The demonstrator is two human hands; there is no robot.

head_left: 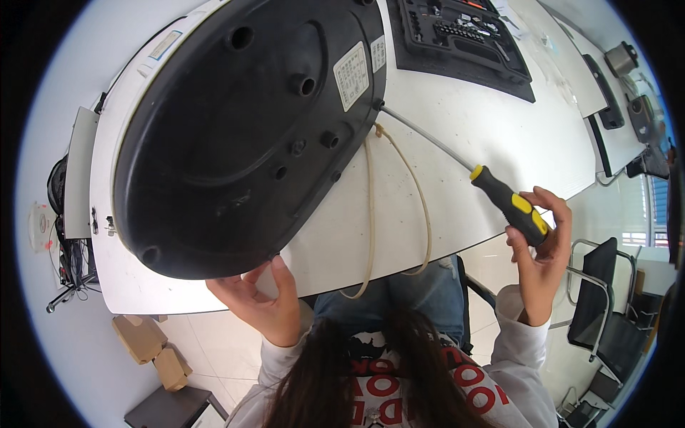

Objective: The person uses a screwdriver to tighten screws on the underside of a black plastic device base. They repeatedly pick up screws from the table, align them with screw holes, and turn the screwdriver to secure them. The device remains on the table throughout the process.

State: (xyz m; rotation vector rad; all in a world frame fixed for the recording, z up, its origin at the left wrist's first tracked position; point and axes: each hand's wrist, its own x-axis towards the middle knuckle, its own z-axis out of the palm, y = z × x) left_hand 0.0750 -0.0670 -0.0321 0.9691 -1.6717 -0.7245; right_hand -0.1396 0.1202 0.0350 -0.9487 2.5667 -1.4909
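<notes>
A large black oval plastic base (235,171), with round sockets and two white labels (351,75), stands tilted on the table, its underside facing me. At its lower edge, my left hand (264,296) has its thumb against the rim and its other fingers partly hidden behind it. My right hand (544,250) holds the black and yellow handle of a screwdriver (510,205) by its end. The long metal shaft runs up left to a hole at the base's right edge; the tip is out of sight there. A cream-coloured cord (372,207) comes out close by and loops over the table's front edge.
An open black tool case (464,43) with sockets and bits lies at the back of the white table (471,235). Black chairs (596,299) stand to the right. Cardboard boxes (139,339) and a dark stool (175,408) are on the floor at left.
</notes>
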